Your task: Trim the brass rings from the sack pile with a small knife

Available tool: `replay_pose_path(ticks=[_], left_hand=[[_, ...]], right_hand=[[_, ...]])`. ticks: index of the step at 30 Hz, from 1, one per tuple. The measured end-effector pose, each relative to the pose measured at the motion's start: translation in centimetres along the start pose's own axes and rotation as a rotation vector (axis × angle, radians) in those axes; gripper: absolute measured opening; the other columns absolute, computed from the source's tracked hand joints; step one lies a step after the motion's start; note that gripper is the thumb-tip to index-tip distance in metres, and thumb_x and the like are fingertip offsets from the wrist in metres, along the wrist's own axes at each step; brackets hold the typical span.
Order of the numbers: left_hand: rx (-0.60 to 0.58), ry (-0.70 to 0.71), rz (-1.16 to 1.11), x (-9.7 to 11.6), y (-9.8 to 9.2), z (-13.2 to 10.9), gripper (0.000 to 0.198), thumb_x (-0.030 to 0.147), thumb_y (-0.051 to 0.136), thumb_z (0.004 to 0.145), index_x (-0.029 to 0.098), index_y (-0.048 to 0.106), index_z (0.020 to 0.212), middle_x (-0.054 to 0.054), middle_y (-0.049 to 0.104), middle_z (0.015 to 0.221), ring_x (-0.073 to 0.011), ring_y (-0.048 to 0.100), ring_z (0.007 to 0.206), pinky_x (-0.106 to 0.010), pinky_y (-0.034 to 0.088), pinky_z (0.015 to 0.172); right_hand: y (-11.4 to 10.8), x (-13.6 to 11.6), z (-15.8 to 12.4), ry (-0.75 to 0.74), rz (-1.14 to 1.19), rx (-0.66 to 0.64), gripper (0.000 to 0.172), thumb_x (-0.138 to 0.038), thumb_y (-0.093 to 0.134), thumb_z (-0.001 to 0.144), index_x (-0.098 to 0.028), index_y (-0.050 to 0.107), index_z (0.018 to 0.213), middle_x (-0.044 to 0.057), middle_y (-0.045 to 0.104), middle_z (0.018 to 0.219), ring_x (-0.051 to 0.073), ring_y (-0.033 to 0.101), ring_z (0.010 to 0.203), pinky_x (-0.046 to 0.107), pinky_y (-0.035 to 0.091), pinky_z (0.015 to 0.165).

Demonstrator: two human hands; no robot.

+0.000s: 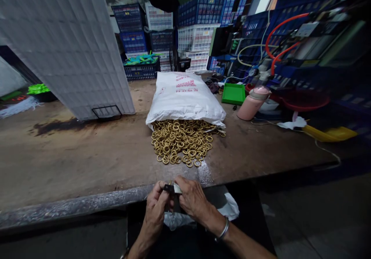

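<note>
Just in front of the table's near edge, my left hand [155, 207] and my right hand [191, 197] are close together. My right hand grips a small tool [174, 188] with a black end and a pale part. The fingers of my left hand are pinched at its black end, by a small gold-coloured piece, probably a ring [170, 183]. Beyond them, a heap of gold-coloured rings [182, 141] spills onto the table [116, 166] from the mouth of a white sack [185, 97] with red print.
A tall white ribbed panel [72, 50] stands at the left. Right of the sack are a green tray [233, 93], a pink bottle [252, 104] and a yellow scoop-like piece [330, 134]. Stacked crates [198, 37] rise behind. Clear plastic [178, 220] lies below my hands.
</note>
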State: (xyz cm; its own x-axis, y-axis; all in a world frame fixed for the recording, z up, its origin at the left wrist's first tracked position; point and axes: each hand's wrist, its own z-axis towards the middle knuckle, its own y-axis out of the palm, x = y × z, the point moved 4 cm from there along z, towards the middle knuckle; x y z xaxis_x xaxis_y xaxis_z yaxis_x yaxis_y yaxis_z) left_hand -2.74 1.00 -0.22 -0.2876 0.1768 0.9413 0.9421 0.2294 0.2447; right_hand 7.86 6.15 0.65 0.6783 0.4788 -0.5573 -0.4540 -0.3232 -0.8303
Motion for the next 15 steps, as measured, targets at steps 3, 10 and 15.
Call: replay_pose_path(ticks=[3, 10, 15], left_hand=[[0.008, 0.007, 0.025, 0.1, 0.1, 0.2, 0.029, 0.044, 0.057, 0.073, 0.017, 0.05, 0.068, 0.003, 0.05, 0.054, -0.0079, 0.043, 0.046, -0.018, 0.037, 0.044], [-0.015, -0.023, -0.022, 0.2, 0.5, -0.9, 0.03, 0.044, 0.059, 0.071, 0.017, 0.051, 0.064, 0.003, 0.05, 0.055, -0.0075, 0.043, 0.043, -0.019, 0.039, 0.042], [-0.153, -0.126, -0.186, 0.3, 1.9, -1.8, 0.028, 0.042, 0.06, 0.072, 0.016, 0.053, 0.066, -0.002, 0.056, 0.062, -0.0106, 0.049, 0.047, -0.022, 0.042, 0.042]], right_hand=[[0.3, 0.2, 0.1, 0.006, -0.006, -0.034, 0.026, -0.007, 0.041, 0.065, -0.019, 0.05, 0.086, 0.003, 0.063, 0.076, 0.016, 0.056, 0.071, 0.023, 0.028, 0.058], [-0.3, 0.9, 0.2, 0.09, -0.141, -0.062, 0.025, -0.009, 0.042, 0.067, -0.018, 0.05, 0.089, 0.004, 0.062, 0.074, 0.017, 0.056, 0.068, 0.025, 0.027, 0.057], [-2.1, 2.3, 1.9, 0.164, -0.18, 0.031, 0.027, -0.007, 0.041, 0.068, -0.017, 0.049, 0.091, 0.005, 0.062, 0.08, 0.016, 0.056, 0.072, 0.024, 0.029, 0.06]])
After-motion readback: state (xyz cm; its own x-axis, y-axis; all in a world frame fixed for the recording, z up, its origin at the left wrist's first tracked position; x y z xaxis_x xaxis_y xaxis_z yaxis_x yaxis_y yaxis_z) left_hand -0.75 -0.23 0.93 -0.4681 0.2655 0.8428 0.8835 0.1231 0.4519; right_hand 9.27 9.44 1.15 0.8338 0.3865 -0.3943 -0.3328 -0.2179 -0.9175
